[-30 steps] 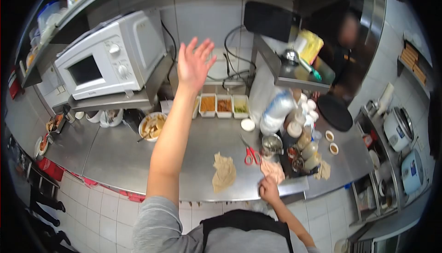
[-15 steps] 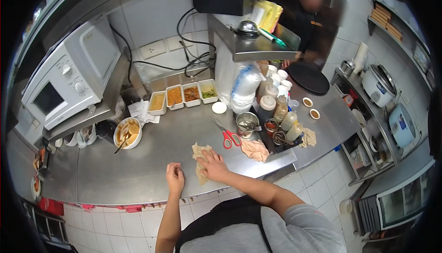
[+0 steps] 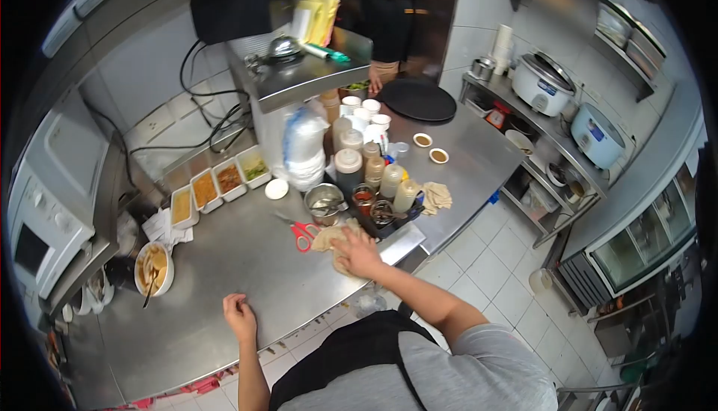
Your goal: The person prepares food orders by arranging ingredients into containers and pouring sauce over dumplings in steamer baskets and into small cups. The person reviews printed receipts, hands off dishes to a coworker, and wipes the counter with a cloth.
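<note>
My right hand (image 3: pixel 358 254) presses down on a crumpled beige cloth (image 3: pixel 326 241) on the steel counter (image 3: pixel 202 261), near its front edge. Red-handled scissors (image 3: pixel 303 238) lie just left of the cloth, and a metal pot with a utensil (image 3: pixel 324 203) stands behind it. The pink cloth seen earlier cannot be clearly told apart from the beige one. My left hand (image 3: pixel 239 315) rests on the counter farther left, its fingers curled in with nothing visible in them.
Sauce bottles (image 3: pixel 374 175) stand in a black tray right of the pot. Food containers (image 3: pixel 228 178) line the back, with a sauce-smeared bowl (image 3: pixel 155 269) at left. Another cloth (image 3: pixel 436 197), two sauce cups (image 3: pixel 439 156) and a round black tray (image 3: pixel 419 100) are farther right. A person (image 3: pixel 389 29) stands behind.
My right hand has slid the beige cloth along the counter to the right, up beside the scissors and pot. My left hand stays on the counter. The view has turned right.
</note>
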`<move>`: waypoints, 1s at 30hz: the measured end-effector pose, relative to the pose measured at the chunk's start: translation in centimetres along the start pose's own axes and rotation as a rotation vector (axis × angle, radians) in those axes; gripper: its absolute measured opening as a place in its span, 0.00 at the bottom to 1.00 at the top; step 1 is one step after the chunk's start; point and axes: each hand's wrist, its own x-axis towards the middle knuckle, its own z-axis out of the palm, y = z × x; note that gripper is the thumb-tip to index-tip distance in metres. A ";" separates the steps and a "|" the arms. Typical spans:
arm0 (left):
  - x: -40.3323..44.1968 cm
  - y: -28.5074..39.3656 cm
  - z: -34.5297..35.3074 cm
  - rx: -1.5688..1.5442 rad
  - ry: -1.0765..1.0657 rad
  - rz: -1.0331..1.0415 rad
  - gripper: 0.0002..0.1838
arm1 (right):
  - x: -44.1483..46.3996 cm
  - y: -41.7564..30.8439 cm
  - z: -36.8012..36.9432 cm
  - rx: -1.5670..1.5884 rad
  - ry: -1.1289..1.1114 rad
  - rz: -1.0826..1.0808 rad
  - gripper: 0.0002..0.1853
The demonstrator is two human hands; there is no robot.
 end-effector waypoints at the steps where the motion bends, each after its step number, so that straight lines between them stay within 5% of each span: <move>1: 0.0 0.1 0.0 0.004 0.000 -0.010 0.11 | 0.2 0.0 0.1 0.007 -0.001 0.000 0.30; 9: -0.9 -0.9 -0.3 0.116 -0.042 -0.043 0.13 | -4.9 3.1 -3.1 0.370 -0.223 -0.120 0.32; 12: -2.6 0.2 1.5 0.816 0.079 -0.162 0.20 | -7.3 8.9 -7.4 0.544 -0.646 -0.319 0.29; 15: -4.3 2.5 4.7 0.936 -0.093 -0.321 0.29 | -7.0 16.5 -11.3 0.721 -0.835 -0.124 0.26; 18: -6.0 6.9 9.4 0.942 -0.198 -0.309 0.32 | -4.0 23.3 -12.5 0.526 -0.460 0.194 0.24; 21: -7.5 10.3 13.8 0.987 -0.167 -0.335 0.32 | -1.5 25.4 -8.2 0.138 0.296 0.504 0.25; 24: -7.3 12.8 15.3 1.023 -0.161 -0.369 0.32 | -0.4 27.8 -2.2 -0.087 0.196 0.320 0.25; 27: -6.9 14.6 15.2 1.072 0.031 -0.042 0.26 | -2.9 29.1 -1.8 -0.023 0.221 0.157 0.23; 28: -7.0 13.5 15.1 0.971 -0.069 -0.210 0.32 | -3.7 30.8 -2.3 -0.042 0.194 0.130 0.23; 30: -7.2 12.9 15.2 0.977 -0.094 -0.227 0.32 | -5.8 34.8 -3.7 -0.083 0.141 0.105 0.23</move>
